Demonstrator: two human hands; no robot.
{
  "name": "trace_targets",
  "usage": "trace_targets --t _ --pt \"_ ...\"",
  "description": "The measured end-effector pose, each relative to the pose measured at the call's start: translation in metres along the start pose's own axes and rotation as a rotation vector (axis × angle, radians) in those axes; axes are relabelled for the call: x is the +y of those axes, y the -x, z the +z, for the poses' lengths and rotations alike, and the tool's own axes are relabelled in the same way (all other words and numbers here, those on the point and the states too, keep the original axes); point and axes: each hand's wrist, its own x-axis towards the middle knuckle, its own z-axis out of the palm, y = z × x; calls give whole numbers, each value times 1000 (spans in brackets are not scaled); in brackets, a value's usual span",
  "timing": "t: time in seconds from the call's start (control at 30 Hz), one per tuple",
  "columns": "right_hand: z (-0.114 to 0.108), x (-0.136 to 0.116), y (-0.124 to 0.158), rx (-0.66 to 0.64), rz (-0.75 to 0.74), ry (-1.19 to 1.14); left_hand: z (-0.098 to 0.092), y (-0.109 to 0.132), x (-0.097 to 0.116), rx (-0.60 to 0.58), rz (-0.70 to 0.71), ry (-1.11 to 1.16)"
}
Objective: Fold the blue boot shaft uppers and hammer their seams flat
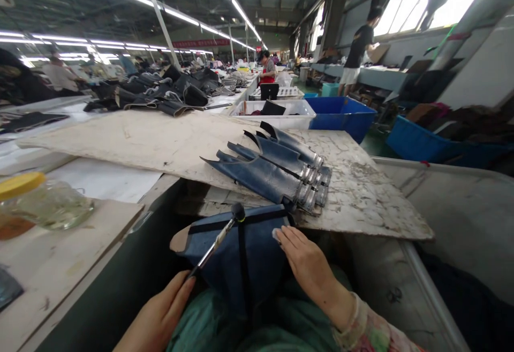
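My left hand (171,301) is closed around the handle of a small hammer (212,248) with a dark round head. The head sits over a blue leather-like piece (261,255) lying across my lap. Black strips cross that piece, and a tan tip sticks out at its left end. At the right edge of the piece is my right hand (307,263), its fingers together and pressed on the edge. Something small and whitish shows at those fingertips; I cannot make out what it is. The thumb is mostly hidden.
Several similar blue pieces (265,172) lie stacked on the worn board (361,196) ahead. A yellow-lidded jar (60,202) stands at left. Behind are a white bin (281,121), a blue bin (341,116) and a dark heap (160,89). People work farther back.
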Motion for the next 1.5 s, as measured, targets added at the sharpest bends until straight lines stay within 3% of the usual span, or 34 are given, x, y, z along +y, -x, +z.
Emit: trace_targets --t 0.1,0.2,0.4,0.53,0.8,0.93,1.07,1.2,1.4,1.5 --pt "-3 -2 3 4 14 -12 1 -4 0 35 19 73" --pt "-6 -4 4 -1 13 -12 5 -10 8 -32 32 54" --pt "-8 -4 4 1 18 -29 15 -25 54 -98 105 14" --pt "-9 -5 3 -14 30 -37 28 -39 80 -210 166 -108" --pt "-8 -5 4 16 4 -19 34 -50 95 -200 203 -258" --pt "-6 -3 6 21 -16 -23 23 -35 82 -174 160 -200" --pt "-3 -2 8 40 -13 -44 8 -12 45 -61 75 -46" --pt "0 1 10 58 -25 -59 -9 10 11 -5 -41 -49" --pt "4 7 10 86 -86 -53 -26 35 -20 184 -109 -27" --pt "7 10 9 108 -107 -76 -32 40 -36 214 -159 -57"
